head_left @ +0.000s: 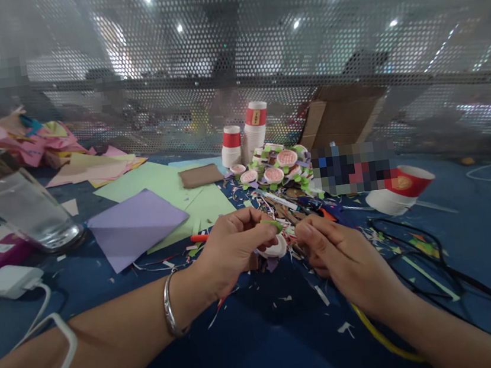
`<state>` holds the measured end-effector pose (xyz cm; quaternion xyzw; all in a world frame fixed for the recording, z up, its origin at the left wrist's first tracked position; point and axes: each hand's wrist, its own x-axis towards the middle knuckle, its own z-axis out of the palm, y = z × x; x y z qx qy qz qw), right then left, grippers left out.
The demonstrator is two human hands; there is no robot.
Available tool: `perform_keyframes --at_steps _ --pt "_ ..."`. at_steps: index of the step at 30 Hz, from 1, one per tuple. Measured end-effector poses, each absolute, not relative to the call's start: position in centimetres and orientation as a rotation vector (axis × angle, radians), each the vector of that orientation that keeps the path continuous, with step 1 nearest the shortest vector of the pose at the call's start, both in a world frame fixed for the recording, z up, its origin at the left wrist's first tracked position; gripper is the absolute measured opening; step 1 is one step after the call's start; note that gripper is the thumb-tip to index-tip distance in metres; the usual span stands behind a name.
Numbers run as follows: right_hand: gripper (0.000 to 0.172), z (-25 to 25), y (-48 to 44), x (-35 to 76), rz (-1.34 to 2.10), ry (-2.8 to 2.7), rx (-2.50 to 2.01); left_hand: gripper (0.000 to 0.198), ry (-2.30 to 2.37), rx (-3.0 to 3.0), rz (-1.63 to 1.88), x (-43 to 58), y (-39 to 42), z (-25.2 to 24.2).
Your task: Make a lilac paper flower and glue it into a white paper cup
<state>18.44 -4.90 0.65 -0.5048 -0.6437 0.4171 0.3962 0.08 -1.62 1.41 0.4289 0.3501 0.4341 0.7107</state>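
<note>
My left hand (235, 245), wearing a silver bracelet (168, 305) at the wrist, pinches a small green paper piece (274, 224) between thumb and fingers. Just to its right, my right hand (338, 250) is closed in a pinch; what it holds, if anything, is hidden. Below the fingertips a round white disc (275, 246) with purple paper at its edge lies partly covered by my left hand. Beyond both hands sits a pile of round discs (287, 158) with red print and green and purple paper edges.
Paper scraps (322, 295) litter the blue table. Purple paper (137, 227) and green sheets (147, 181) lie left, near a glass of water (28, 199). Stacked paper cups (254, 129) stand behind; another cup (400, 189) tilts at right. Black cable (463, 276) loops beside my right arm.
</note>
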Motion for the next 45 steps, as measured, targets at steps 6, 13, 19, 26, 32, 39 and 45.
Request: perform_keyframes --at_steps 6,13,19,26,32,39,45 --pt "0.040 0.8 -4.7 18.4 1.081 -1.611 -1.302 0.024 0.799 0.972 0.976 0.1 -1.7 1.7" --pt "0.037 0.8 -5.2 18.0 0.930 -1.775 -1.278 0.015 0.734 0.912 0.944 0.3 -1.8 1.3" --pt "0.037 0.9 -5.4 18.1 0.856 -1.796 -1.268 0.018 0.639 0.890 0.902 0.3 -2.0 1.0" --pt "0.036 0.9 -5.5 18.2 0.811 -1.801 -1.272 0.016 0.607 0.860 0.908 0.4 -2.0 1.2" --pt "0.037 0.9 -5.5 18.3 0.773 -1.810 -1.283 0.019 0.576 0.842 0.907 0.4 -2.0 1.1" --pt "0.036 1.0 -5.7 18.3 0.770 -1.817 -1.271 0.021 0.558 0.848 0.903 0.4 -2.0 1.0" --pt "0.037 1.4 -5.8 18.1 0.711 -1.841 -1.289 0.021 0.544 0.831 0.909 0.5 -2.0 1.1"
